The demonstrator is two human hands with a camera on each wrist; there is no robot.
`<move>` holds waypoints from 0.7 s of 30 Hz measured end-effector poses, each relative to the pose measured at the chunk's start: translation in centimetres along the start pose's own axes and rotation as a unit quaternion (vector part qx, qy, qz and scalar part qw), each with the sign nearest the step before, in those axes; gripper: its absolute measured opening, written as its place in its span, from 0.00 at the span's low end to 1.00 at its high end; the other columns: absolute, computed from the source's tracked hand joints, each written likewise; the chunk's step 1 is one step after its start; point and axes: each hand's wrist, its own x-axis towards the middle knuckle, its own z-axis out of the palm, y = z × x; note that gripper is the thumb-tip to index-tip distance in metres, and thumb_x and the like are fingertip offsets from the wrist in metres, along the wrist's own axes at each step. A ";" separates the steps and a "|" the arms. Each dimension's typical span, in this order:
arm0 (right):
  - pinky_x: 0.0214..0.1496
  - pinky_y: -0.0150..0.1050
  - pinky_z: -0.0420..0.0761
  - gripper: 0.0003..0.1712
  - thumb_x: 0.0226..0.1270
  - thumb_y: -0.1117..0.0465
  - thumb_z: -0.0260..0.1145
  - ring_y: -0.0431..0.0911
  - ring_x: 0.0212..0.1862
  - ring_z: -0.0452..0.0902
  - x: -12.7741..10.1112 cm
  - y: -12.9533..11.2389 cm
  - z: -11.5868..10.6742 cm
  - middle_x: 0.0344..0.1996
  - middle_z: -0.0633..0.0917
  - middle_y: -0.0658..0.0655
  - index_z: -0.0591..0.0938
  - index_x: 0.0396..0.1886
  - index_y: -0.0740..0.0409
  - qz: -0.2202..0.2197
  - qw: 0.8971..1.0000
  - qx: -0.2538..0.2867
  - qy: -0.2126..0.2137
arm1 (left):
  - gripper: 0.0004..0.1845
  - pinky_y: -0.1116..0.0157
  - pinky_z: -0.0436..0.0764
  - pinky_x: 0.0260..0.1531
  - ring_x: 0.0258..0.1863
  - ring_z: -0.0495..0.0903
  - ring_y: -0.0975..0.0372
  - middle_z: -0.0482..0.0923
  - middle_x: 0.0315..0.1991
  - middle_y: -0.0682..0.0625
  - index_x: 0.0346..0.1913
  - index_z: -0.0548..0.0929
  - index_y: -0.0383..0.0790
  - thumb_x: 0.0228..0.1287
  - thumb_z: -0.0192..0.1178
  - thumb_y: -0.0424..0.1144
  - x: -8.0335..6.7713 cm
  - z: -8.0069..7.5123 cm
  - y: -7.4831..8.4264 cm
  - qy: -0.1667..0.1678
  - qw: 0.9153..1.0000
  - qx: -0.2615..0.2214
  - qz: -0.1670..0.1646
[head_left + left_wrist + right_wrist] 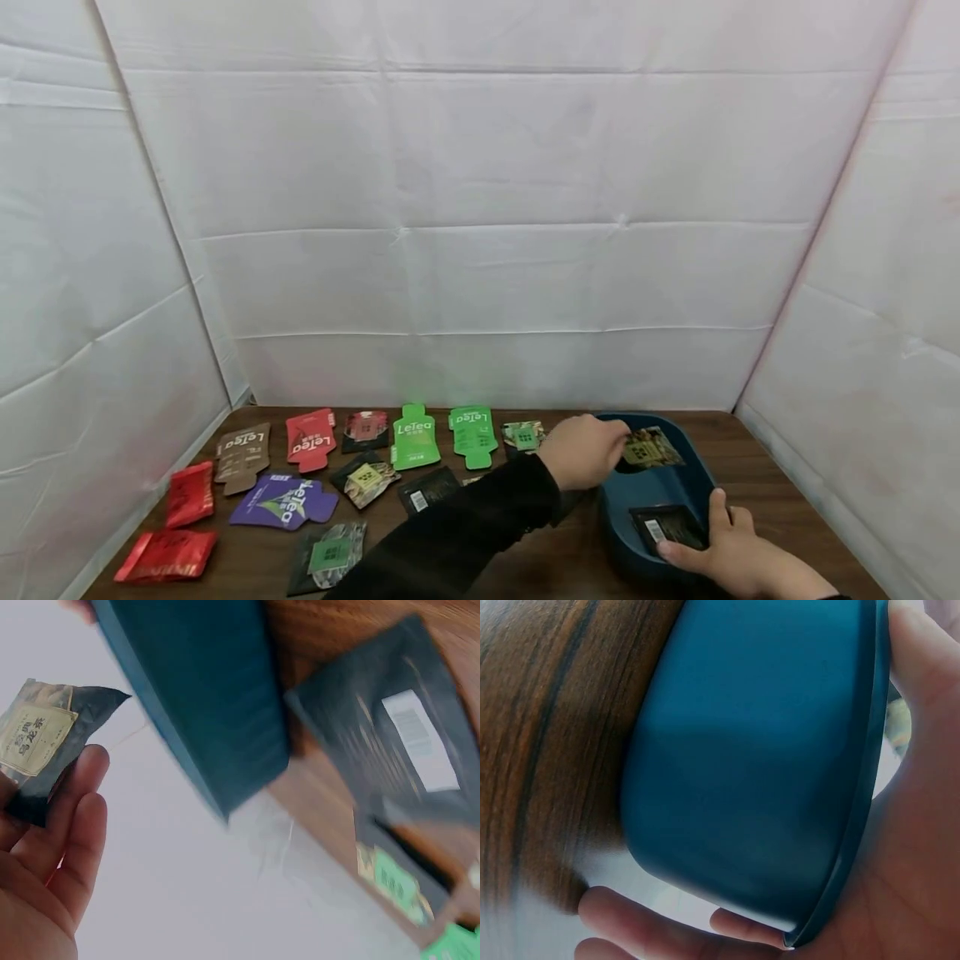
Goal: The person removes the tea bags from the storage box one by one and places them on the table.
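My left hand (585, 452) pinches a tea sachet (651, 450) with a yellow label over the far part of a blue plastic basin (617, 533). In the left wrist view, the label on this sachet (45, 739) faces the camera, with my fingers at its lower edge. At the basin's near right corner, my right hand (738, 554) grips the rim, thumb over the inside and fingers outside. The right wrist view shows the basin's outer wall (742, 750) beside that hand. Inside the basin lies a black sachet (669, 527) with a white barcode label.
Left of the basin, the wooden table (558, 567) holds green packets (415, 437), a red packet (311, 440), a brown one (243, 457), a purple one (283, 502), shiny red sachets (167, 556) and several dark sachets (330, 557). White sheeting (495, 275) encloses the back and sides.
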 end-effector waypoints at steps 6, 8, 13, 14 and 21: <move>0.55 0.77 0.60 0.76 0.62 0.26 0.60 0.89 0.61 0.43 0.2 0.3 -0.2 0.59 0.41 0.96 0.30 0.66 0.87 0.000 1.000 -0.007 -0.004 | 0.11 0.73 0.75 0.35 0.28 0.75 0.71 0.81 0.36 0.55 0.52 0.83 0.42 0.79 0.50 0.38 -4.8 -4.7 -2.7 0.031 0.991 -0.110 -0.075; 0.54 0.77 0.61 0.76 0.62 0.26 0.60 0.89 0.60 0.45 0.2 0.2 0.0 0.59 0.42 0.96 0.30 0.66 0.88 0.000 1.000 -0.007 -0.003 | 0.10 0.72 0.77 0.30 0.26 0.76 0.69 0.80 0.34 0.56 0.49 0.83 0.42 0.79 0.52 0.38 -7.1 -5.9 -3.7 0.031 0.979 -0.165 -0.118; 0.53 0.77 0.62 0.76 0.63 0.27 0.60 0.89 0.59 0.48 0.0 -0.1 0.1 0.57 0.43 0.97 0.31 0.65 0.89 -0.011 1.000 -0.014 0.008 | 0.08 0.66 0.79 0.25 0.22 0.80 0.61 0.78 0.31 0.56 0.45 0.84 0.42 0.77 0.55 0.38 -13.6 -8.0 -6.3 0.014 0.948 -0.250 -0.195; 0.53 0.77 0.62 0.76 0.63 0.27 0.60 0.89 0.59 0.48 0.0 -0.2 0.1 0.57 0.43 0.97 0.31 0.65 0.89 -0.015 1.000 -0.016 0.009 | 0.08 0.64 0.78 0.25 0.21 0.80 0.60 0.78 0.31 0.56 0.45 0.83 0.42 0.77 0.55 0.38 -14.9 -8.3 -6.8 0.005 0.946 -0.250 -0.206; 0.55 0.76 0.62 0.75 0.64 0.27 0.59 0.89 0.59 0.49 0.2 -0.1 0.1 0.56 0.44 0.97 0.31 0.65 0.90 -0.012 1.000 -0.012 0.006 | 0.07 0.59 0.74 0.30 0.25 0.76 0.60 0.78 0.33 0.55 0.39 0.84 0.42 0.75 0.56 0.36 -22.5 -9.6 -8.9 -0.069 0.937 -0.210 -0.272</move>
